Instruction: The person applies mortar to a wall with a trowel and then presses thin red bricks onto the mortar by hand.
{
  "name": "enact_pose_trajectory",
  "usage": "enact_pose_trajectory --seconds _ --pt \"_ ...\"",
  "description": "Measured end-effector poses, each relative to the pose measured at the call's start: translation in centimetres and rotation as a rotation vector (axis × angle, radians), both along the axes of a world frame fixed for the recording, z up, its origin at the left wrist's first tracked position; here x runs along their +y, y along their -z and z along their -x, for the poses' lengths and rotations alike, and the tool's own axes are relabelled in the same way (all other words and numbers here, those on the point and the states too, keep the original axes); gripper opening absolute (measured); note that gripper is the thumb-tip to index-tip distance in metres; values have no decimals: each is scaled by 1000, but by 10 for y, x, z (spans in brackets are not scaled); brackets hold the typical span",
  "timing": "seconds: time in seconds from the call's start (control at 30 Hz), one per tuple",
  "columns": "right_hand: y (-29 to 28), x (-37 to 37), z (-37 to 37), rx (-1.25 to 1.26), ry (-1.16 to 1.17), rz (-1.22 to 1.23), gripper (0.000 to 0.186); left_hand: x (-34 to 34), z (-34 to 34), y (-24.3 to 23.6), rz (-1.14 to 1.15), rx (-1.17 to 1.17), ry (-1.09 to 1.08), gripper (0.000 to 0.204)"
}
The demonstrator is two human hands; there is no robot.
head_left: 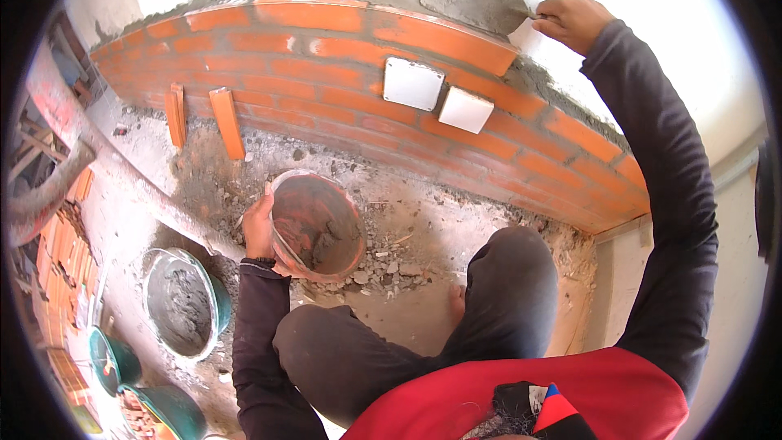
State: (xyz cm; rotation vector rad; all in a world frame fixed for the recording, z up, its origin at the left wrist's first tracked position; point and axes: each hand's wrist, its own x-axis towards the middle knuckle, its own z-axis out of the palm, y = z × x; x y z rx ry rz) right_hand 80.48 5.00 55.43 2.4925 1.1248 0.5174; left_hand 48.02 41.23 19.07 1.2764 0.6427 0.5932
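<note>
My right hand (573, 23) is closed on the handle of a mortar-smeared trowel (479, 6). The trowel's blade lies flat over the mortar along the top of an orange brick wall (342, 49), at the wall's right half. Grey mortar (529, 81) fills the step to the right of the top brick. On the left, my left hand (259, 224) grips the rim of a round mortar bucket (319, 224), tilted toward me. Inside the bucket sits some wet mortar (332, 246), with smears up its walls.
Two white square box covers (413, 83) sit on the wall face. Two loose bricks (227, 123) lean at its foot. A green tub of mortar (181, 305), green buckets (167, 414) and stacked bricks (61, 269) stand left. A slanting pole (134, 183) crosses there. Rubble (391, 269) litters the floor.
</note>
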Motion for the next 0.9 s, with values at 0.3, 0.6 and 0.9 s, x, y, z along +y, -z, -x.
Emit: enact_pose_trajectory --seconds 0.3,0.6,0.9 --pt "4 -62 -5 24 -304 -315 26 -6 -5 2 43 41 28 39" --pt "155 -152 107 1055 101 -767 28 -46 -31 -29 110 48 214 35" --pt "107 -190 118 1105 509 -896 28 -92 -107 -35 147 109 490 36"
